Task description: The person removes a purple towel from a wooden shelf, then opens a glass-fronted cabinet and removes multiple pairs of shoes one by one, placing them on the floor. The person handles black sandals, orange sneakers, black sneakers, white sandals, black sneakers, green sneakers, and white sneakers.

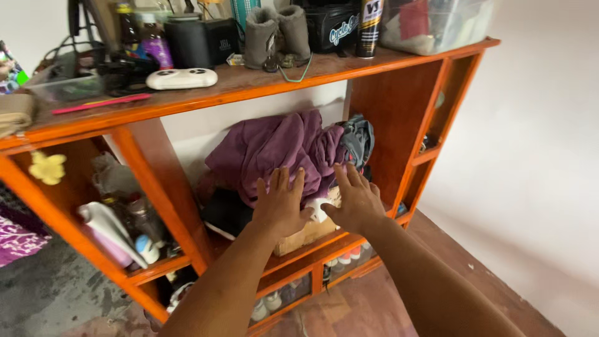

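An orange wooden shelf unit (399, 106) fills the frame; on its top board lie a white game controller (181, 78) at upper left, a pink stick (100, 103) beside it, grey boots (276, 34) at top centre, a spray can (370, 25) and a clear plastic bin (437, 25) at upper right; purple clothes (274, 146) pile in the middle compartment.

Two hands (315, 203), two grey boots (276, 35)

The shelf unit (156, 181) is glossy orange wood. Inside its middle bay, a purple garment (274, 146) lies beside a grey-blue cloth (357, 140). On its top sit a white controller (181, 78), a pink stick (100, 104) and grey boots (276, 34). In its left bay hangs a pale yellow flower (47, 168).
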